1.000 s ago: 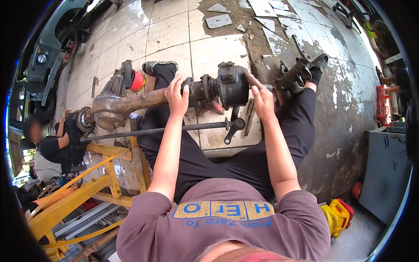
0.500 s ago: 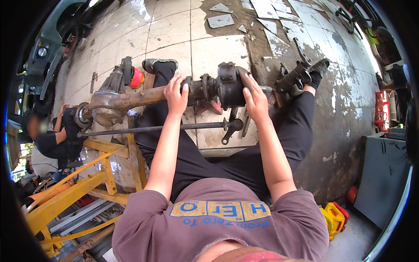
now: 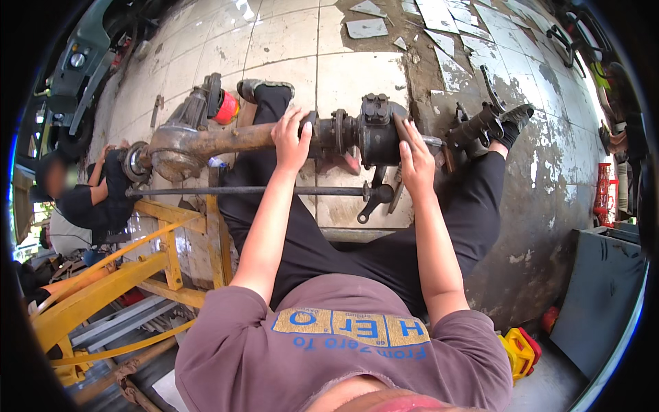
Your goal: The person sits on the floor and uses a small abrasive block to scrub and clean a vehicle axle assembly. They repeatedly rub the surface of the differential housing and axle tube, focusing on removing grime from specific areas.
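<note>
A rusty axle housing (image 3: 237, 139), with a bulging differential casing at its left part, lies crosswise above my legs. My left hand (image 3: 292, 143) rests over its tube, fingers curled across the top, beside a small black piece. Toward the right end sits a dark, round hub section (image 3: 379, 146) with a bolted block on top. My right hand (image 3: 417, 161) grips the edge of a brown metal flange (image 3: 401, 130) at that end; its far fingers are partly hidden. Below runs a long steel rod (image 3: 274, 191), joined to a dark lever arm (image 3: 376, 199) with an eye.
Another person (image 3: 96, 196) crouches by the axle's left end. A yellow metal frame (image 3: 117, 285) stands at lower left. A steering knuckle-like metal part (image 3: 473, 127) lies near my right foot. Broken tiles (image 3: 367, 29) litter the far floor. A grey cabinet (image 3: 600, 275) stands at right.
The whole view has shifted, so everything appears slightly farther right. Both hands stay at about the same places on the axle.
</note>
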A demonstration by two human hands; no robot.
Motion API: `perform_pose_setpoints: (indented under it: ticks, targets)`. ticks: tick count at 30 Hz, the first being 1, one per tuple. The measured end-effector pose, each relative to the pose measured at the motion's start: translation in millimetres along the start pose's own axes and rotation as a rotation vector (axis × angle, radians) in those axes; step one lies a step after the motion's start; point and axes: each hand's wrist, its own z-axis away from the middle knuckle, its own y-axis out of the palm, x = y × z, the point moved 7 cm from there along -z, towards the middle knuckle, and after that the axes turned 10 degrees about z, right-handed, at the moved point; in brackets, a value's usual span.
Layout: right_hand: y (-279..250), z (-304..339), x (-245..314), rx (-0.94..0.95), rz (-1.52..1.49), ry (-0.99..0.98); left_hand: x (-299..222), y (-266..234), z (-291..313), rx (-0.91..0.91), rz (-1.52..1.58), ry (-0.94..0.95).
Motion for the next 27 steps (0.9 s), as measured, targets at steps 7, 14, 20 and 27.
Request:
perform_pose_setpoints:
  ticks: [7, 14, 20, 27]
  targets:
    - [1, 15, 4, 0.021, 0.031, -0.001, -3, -1, 3, -0.009, -0.045, 0.017]
    - [0, 0, 12, 0.008, 0.103, -0.009, 1, 1, 1, -0.009, -0.001, -0.003]
    - [4, -6, 8, 0.018, 0.152, -0.018, -3, -1, -3, -0.001, 0.012, 0.024]
    - [6, 15, 12, -0.002, 0.144, -0.085, 1, -1, 4, 0.001, -0.006, -0.013]
